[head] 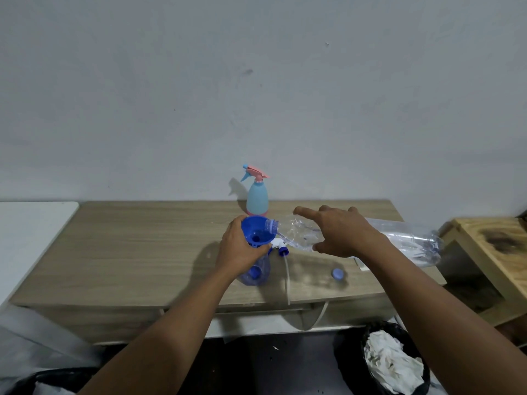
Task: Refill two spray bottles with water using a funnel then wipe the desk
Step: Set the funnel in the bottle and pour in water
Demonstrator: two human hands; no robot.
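The wooden surface carries everything. At its 3 o'clock side the right hand clasps the big clear water bottle, thumb under, fingers over and forefinger straight. The bottle is tipped almost flat, with its mouth in the blue funnel at centre. The left hand is wrapped round the funnel, which sits in the neck of the clear blue spray bottle.

Risks, I judge: the long bottle, held in one hand, could swing off the funnel rim and wet the surface. A fast pour could overtop the funnel. The narrow spray bottle could tip if the left hand slackens.

The water bottle looks nearly drained. I cannot tell the level in the clear blue one. The pale blue spray bottle at 12 o'clock is capped and opaque. The removed spray head lies just right of the funnel, and a small blue cap lies at 4 o'clock.
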